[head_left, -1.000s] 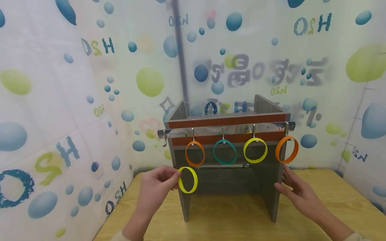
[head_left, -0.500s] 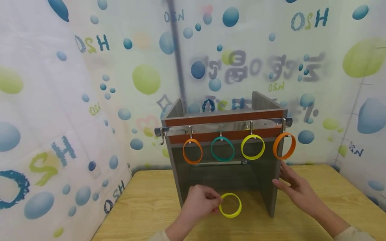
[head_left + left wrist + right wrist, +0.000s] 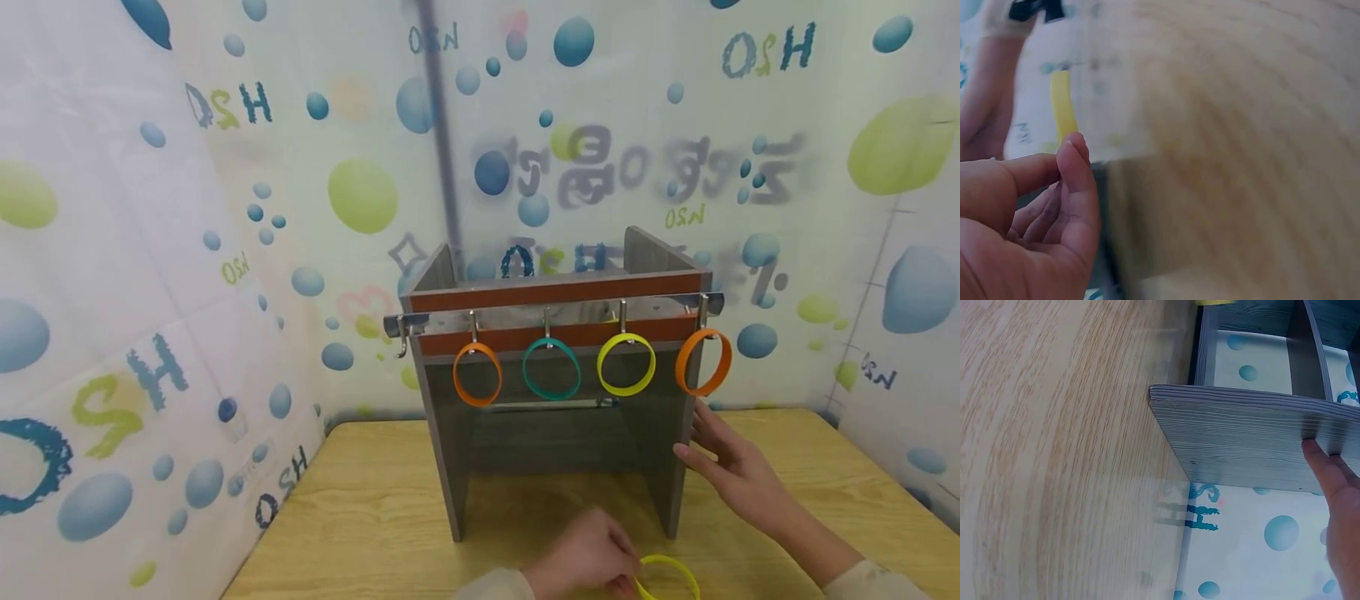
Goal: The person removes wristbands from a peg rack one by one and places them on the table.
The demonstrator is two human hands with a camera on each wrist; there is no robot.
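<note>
Left grip (image 3: 588,552) pinches a yellow ring (image 3: 1062,103) (cropped, head view); uncurled right grip (image 3: 738,479) touches the rack (image 3: 1241,432).

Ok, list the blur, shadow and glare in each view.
Head view: the left hand is blurred, the shiny metal rail catches reflections, and the grey wooden stand is dark inside; left wrist view: the pale wood-grain table is smeared, more so than the thin yellow ring; right wrist view: grain on the grey side panel is fairly crisp, with soft shadows by the right hand.
</note>
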